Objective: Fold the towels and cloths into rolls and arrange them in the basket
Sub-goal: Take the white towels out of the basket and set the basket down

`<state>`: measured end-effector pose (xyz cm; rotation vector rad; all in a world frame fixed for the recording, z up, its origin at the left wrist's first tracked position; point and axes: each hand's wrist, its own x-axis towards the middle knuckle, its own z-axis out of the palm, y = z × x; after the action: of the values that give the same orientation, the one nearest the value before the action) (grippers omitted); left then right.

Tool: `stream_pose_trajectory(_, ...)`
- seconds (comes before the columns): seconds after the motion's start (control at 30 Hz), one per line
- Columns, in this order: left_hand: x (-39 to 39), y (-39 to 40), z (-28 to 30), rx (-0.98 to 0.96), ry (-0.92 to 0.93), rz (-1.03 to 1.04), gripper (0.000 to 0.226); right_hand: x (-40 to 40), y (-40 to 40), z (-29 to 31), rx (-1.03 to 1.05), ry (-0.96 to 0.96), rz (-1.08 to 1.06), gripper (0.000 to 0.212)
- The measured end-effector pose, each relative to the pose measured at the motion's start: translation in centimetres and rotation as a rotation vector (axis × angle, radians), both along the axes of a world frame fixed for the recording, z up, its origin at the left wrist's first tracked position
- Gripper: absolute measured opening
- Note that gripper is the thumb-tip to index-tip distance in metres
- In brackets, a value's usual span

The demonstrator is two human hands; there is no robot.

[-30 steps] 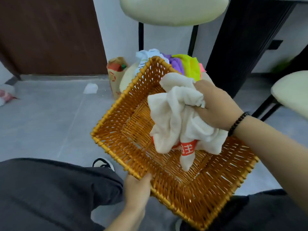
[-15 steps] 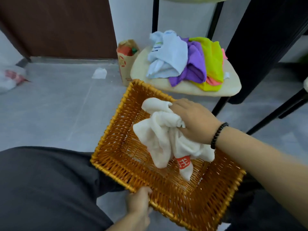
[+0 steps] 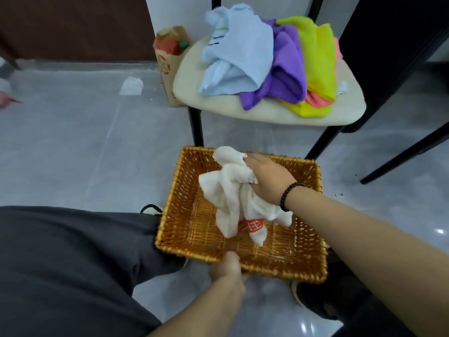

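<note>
An orange wicker basket (image 3: 184, 229) sits low between my knees, near the floor. My left hand (image 3: 227, 267) grips its near rim. My right hand (image 3: 268, 180) holds a crumpled white towel (image 3: 230, 193) with a red label, bunched and hanging inside the basket. On a cream chair seat (image 3: 218, 107) beyond lies a pile of loose cloths: a light blue towel (image 3: 240, 52), a purple cloth (image 3: 288, 69), a yellow-green cloth (image 3: 315, 57) and a pink cloth (image 3: 315, 100) under it.
A paper bag (image 3: 170, 57) stands on the grey floor left of the chair, with a white scrap (image 3: 131, 86) near it. Black chair legs (image 3: 195, 126) rise just behind the basket. My dark-trousered leg (image 3: 73, 259) fills the lower left; a dark cabinet stands at the right.
The basket has come down from a raised tilt to lie level near the floor. My right hand with the white towel has lowered with it, and the chair's cloth pile is now fully in view.
</note>
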<state>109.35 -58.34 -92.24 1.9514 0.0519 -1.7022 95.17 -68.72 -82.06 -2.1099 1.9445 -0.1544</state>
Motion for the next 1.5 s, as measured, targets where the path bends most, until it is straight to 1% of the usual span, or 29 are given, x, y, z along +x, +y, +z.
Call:
stream_pose_trajectory(0.2, -2.8, -1.3, -3.0, 0.052, 0.033, 0.041, 0.009, -2.8, -0.3, -1.0, -0.035, -0.035, -0.106, 0.057)
stream_pose_trajectory(0.33, -3.7, -1.6, -5.3, 0.092, 0.009, 0.062, 0.021, -4.1, -0.2, -1.8, -0.032, -0.067, -0.141, 0.054)
stream_pose_trajectory(0.47, -3.6, -0.8, -8.7, 0.111, -0.008, -0.004, 0.017, -4.4, 0.2, -2.0, -0.025, -0.122, -0.155, 0.050)
stream_pose_trajectory(0.5, -3.3, -0.7, -8.8, 0.111, -0.008, -0.026, 0.016, -4.3, 0.4, -2.0, -0.023, -0.138, -0.161, 0.050)
stream_pose_trajectory(0.57, -2.9, -0.8, -9.0, 0.120, 0.008, -0.038, 0.005, -4.1, 0.8, -2.2, -0.008, -0.171, -0.175, 0.047)
stream_pose_trajectory(0.63, -2.4, -1.0, -8.9, 0.122, 0.044, -0.040, 0.003, -4.0, 1.1, -2.2, 0.009, -0.199, -0.193, 0.041)
stream_pose_trajectory(0.73, -2.1, -1.1, -8.3, 0.131, 0.113, -0.089, 0.020, -3.7, 1.4, -2.1, 0.012, -0.217, -0.204, 0.034)
stream_pose_trajectory(0.87, -1.1, -1.1, -6.3, 0.133, 0.135, -0.257, 0.021, -3.1, 1.6, -0.7, -0.010, -0.215, -0.198, 0.031)
stream_pose_trajectory(0.97, 1.1, -0.9, -5.3, 0.138, -0.048, -0.403, 0.031, -2.6, 1.7, 0.7, -0.028, -0.206, -0.184, 0.032)
stream_pose_trajectory(1.0, 1.8, -0.8, -6.0, 0.129, -0.087, -0.440, 0.032, -2.5, 1.8, 1.3, -0.031, -0.204, -0.182, 0.035)
stream_pose_trajectory(1.03, 2.4, -0.7, -8.0, 0.103, -0.128, -0.455, 0.033, -2.4, 1.7, 1.9, -0.040, -0.204, -0.183, 0.037)
stream_pose_trajectory(1.07, 2.9, -0.8, -8.9, 0.090, -0.144, -0.481, 0.038, -2.4, 1.7, 2.5, -0.048, -0.209, -0.186, 0.037)
stream_pose_trajectory(1.1, 3.1, -0.8, -8.2, 0.071, -0.132, -0.499, 0.045, -2.3, 1.7, 3.3, -0.060, -0.217, -0.186, 0.036)
stream_pose_trajectory(1.13, 3.0, -1.0, -6.0, 0.049, -0.088, -0.527, 0.046, -2.2, 1.7, 4.0, -0.071, -0.230, -0.187, 0.033)
stream_pose_trajectory(1.23, 2.5, -1.5, 2.8, 0.000, 0.045, -0.618, 0.017, -1.8, 1.8, 6.5, -0.095, -0.263, -0.191, 0.015)
stream_pose_trajectory(1.27, 2.4, -2.1, 4.3, -0.030, 0.084, -0.637, 0.013, -1.7, 2.0, 7.3, -0.099, -0.269, -0.189, 0.011)
stream_pose_trajectory(1.3, 2.5, -2.9, 5.8, -0.086, 0.112, -0.658, 0.016, -1.6, 2.1, 8.2, -0.108, -0.283, -0.184, 0.010)
stream_pose_trajectory(1.33, 2.7, -3.9, 6.7, -0.176, 0.126, -0.685, 0.027, -1.6, 2.3, 9.0, -0.117, -0.318, -0.188, 0.009)
stream_pose_trajectory(1.4, 3.1, -5.7, 9.2, -0.357, 0.073, -0.751, 0.065, -1.6, 2.7, 10.7, -0.146, -0.433, -0.186, 0.007)
stream_pose_trajectory(1.47, 3.6, -7.4, 12.0, -0.511, -0.089, -0.850, 0.108, -1.8, 3.1, 12.4, -0.183, -0.532, -0.180, 0.014)
stream_pose_trajectory(1.5, 3.7, -8.1, 13.6, -0.604, -0.161, -0.891, 0.124, -2.0, 3.3, 13.3, -0.196, -0.576, -0.188, 0.019)
